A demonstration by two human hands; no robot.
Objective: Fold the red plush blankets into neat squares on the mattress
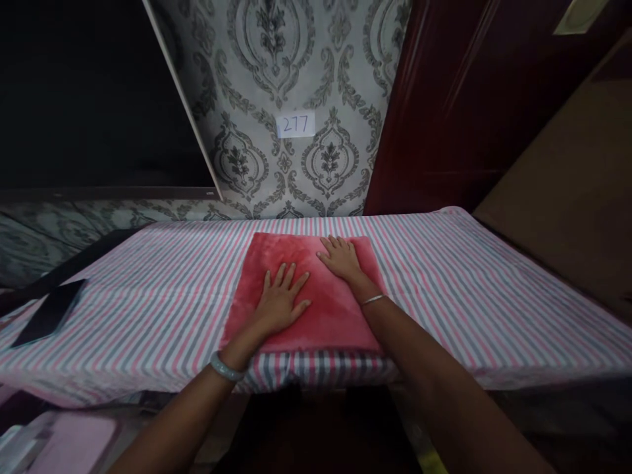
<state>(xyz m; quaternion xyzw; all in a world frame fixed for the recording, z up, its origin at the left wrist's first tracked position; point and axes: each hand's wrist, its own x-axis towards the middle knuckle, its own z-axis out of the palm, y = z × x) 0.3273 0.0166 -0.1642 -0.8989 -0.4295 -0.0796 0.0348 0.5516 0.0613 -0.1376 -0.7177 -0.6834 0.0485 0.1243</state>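
A red plush cloth (326,316), roughly square, lies flat on a table with a striped cover. My left hand (279,299) rests palm down on its left-middle part, fingers spread. On the cloth's far right part lies my right hand (342,258), also palm down with the fingers apart. Both hands touch the cloth's surface and hold nothing. Whether the cloth is folded in layers, I cannot tell.
The striped tablecloth (162,283) in pink, grey and white hangs over the front edge. A dark phone or tablet (51,313) lies at the left. Behind stand a television (99,99), a patterned wall with a "277" label (295,124), and a dark red door (444,99).
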